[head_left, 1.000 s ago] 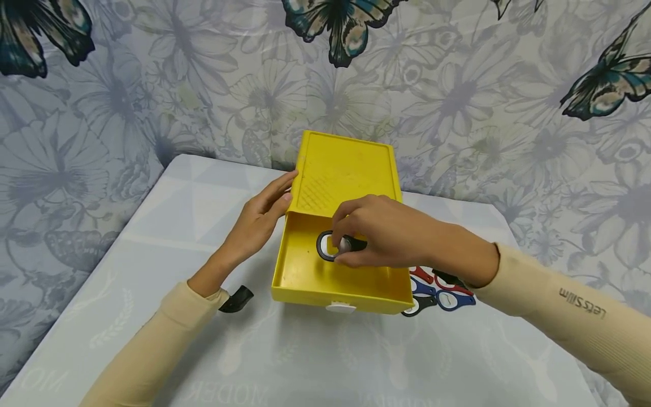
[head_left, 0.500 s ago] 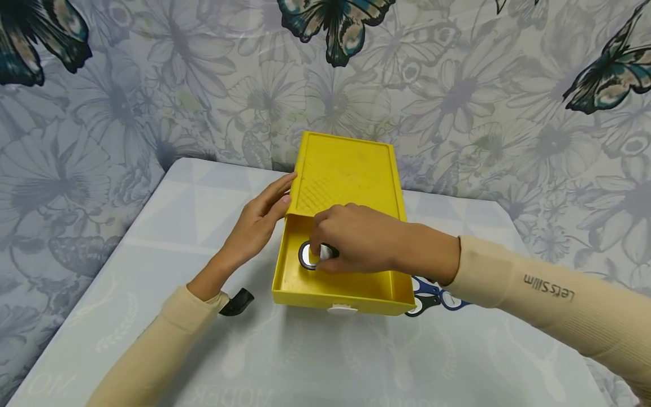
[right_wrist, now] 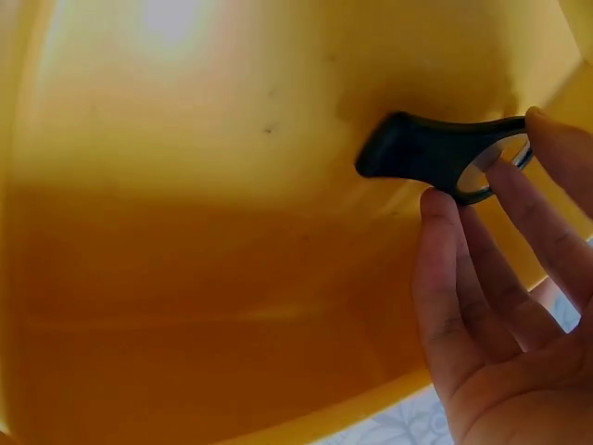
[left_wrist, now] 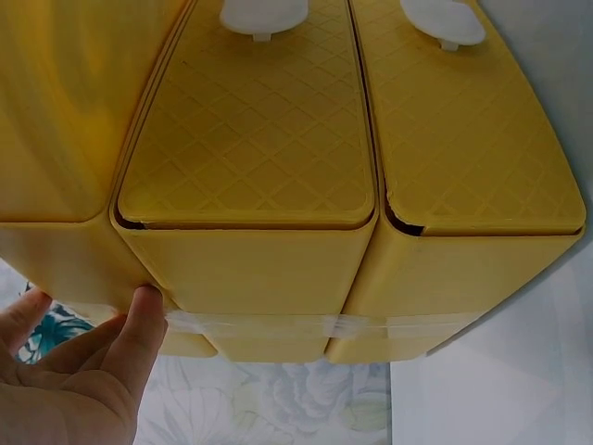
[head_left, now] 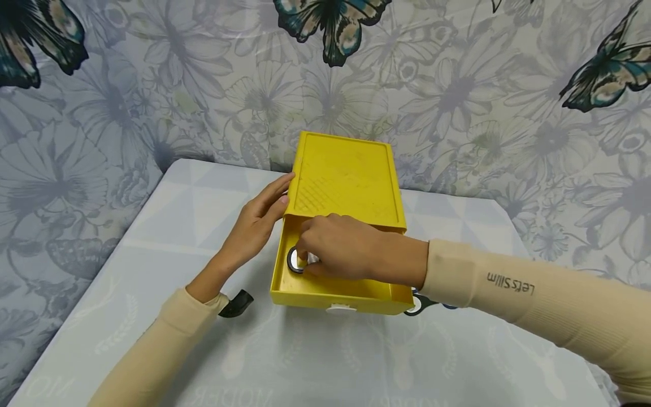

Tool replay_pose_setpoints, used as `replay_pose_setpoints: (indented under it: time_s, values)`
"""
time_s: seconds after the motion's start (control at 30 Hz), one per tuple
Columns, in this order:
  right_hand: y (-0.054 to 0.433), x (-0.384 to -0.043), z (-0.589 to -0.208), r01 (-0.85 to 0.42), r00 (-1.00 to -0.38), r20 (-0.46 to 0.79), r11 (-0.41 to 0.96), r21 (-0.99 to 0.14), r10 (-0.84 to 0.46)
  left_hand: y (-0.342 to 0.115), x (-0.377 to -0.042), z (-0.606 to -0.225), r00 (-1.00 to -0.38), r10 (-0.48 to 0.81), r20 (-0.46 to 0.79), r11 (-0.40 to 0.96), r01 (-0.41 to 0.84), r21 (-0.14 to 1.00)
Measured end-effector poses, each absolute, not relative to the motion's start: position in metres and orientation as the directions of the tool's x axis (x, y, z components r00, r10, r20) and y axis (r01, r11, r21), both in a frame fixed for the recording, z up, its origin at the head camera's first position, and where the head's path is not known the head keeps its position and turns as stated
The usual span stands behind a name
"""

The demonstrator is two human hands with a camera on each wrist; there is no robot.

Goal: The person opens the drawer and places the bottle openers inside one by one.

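Note:
A small black magnifying glass (right_wrist: 422, 153) with a round lens is pinched between the thumb and fingers of my right hand (head_left: 341, 251). It is low inside the pulled-out yellow drawer (head_left: 305, 297), toward the left side, with its handle hidden under the hand in the head view. My left hand (head_left: 254, 226) rests its fairly straight fingers against the left side of the yellow drawer cabinet (head_left: 351, 175). In the left wrist view, those fingertips touch the topmost unit, beside closed drawers (left_wrist: 255, 130) with white tabs.
More lens-like pieces, among them a black one (head_left: 419, 304), lie right of the drawer, mostly covered by the right arm. A black curved piece (head_left: 237, 303) shows beside the left cuff. Behind the table (head_left: 285, 362) hangs a floral, butterfly-printed cloth (head_left: 447, 85).
My right hand has moved left and down into the drawer, carrying the magnifying glass to its left side. The left hand stays against the cabinet.

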State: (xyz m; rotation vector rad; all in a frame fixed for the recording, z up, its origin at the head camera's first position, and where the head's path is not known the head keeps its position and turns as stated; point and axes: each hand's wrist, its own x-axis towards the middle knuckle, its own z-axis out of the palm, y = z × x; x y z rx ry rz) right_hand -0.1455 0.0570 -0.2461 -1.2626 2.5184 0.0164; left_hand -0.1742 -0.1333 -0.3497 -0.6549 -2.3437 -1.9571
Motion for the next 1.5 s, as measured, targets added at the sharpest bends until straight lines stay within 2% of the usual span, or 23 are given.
replay_pose_setpoints:
  time_s: [0.63,0.93,1.2,1.5]
  values:
    - [0.082,-0.14,-0.22,-0.775,-0.589,-0.174,0.612,-0.157,-0.789,-0.136,-0.175,-0.347,-0.929,0.273,0.251,0.144,0.298,0.944]
    - [0.113,-0.14,-0.214,-0.779,-0.603,-0.023,0.595,-0.196,-0.797,-0.132,-0.175,-0.346,-0.929,0.269,0.255,0.147,0.301,0.942]
    - [0.132,-0.139,-0.211,-0.778,-0.611,0.038,0.591,-0.21,-0.791,-0.132,-0.175,-0.346,-0.928,0.272,0.254,0.145,0.301,0.943]
    - [0.155,-0.137,-0.208,-0.746,-0.66,0.108,0.632,-0.212,-0.743,-0.13,-0.175,-0.346,-0.926,0.284,0.248,0.133,0.294,0.947]
